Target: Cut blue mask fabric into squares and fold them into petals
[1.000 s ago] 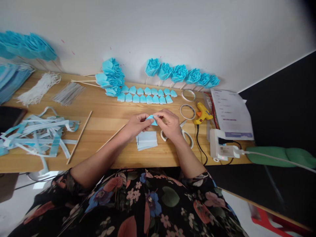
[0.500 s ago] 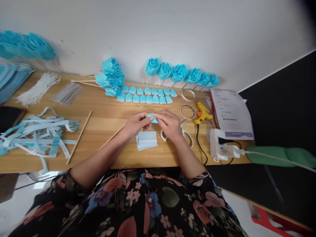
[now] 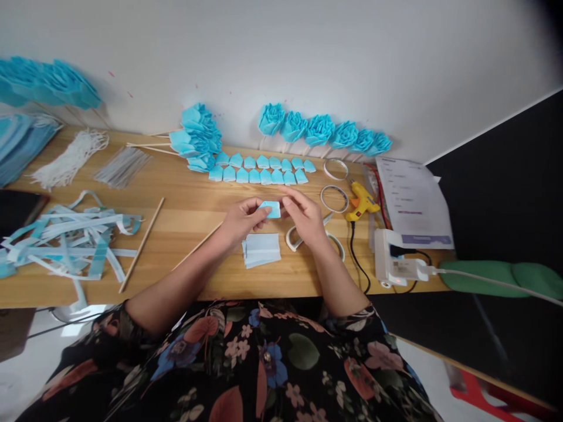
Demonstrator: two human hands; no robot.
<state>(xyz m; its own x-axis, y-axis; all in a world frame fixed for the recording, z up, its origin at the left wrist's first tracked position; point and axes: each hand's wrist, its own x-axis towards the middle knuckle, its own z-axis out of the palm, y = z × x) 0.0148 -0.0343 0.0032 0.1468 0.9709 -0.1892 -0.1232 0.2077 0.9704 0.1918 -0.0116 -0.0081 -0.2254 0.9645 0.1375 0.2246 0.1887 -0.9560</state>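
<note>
My left hand (image 3: 243, 220) pinches a small folded blue piece (image 3: 270, 209) above the wooden table (image 3: 185, 205). My right hand (image 3: 307, 217) is beside it, fingers extended and touching the piece's right edge. Just below the hands lies a short stack of pale blue sheets (image 3: 261, 250). Beyond them, two rows of folded blue petals (image 3: 259, 169) lie flat. White-handled scissors (image 3: 331, 238) rest partly under my right wrist.
Blue paper roses (image 3: 321, 131) lean on the wall, more (image 3: 197, 138) to their left. Tape rings (image 3: 333, 198), a yellow glue gun (image 3: 361, 202), a power strip (image 3: 393, 264), printed paper (image 3: 411, 202), wooden sticks (image 3: 141, 243), cut strips (image 3: 65, 240), white elastic (image 3: 68, 158).
The blue piece was a pointed fold pinched by both hands; now it shows as a flat rectangle, and my right fingers have loosened and straightened at its edge.
</note>
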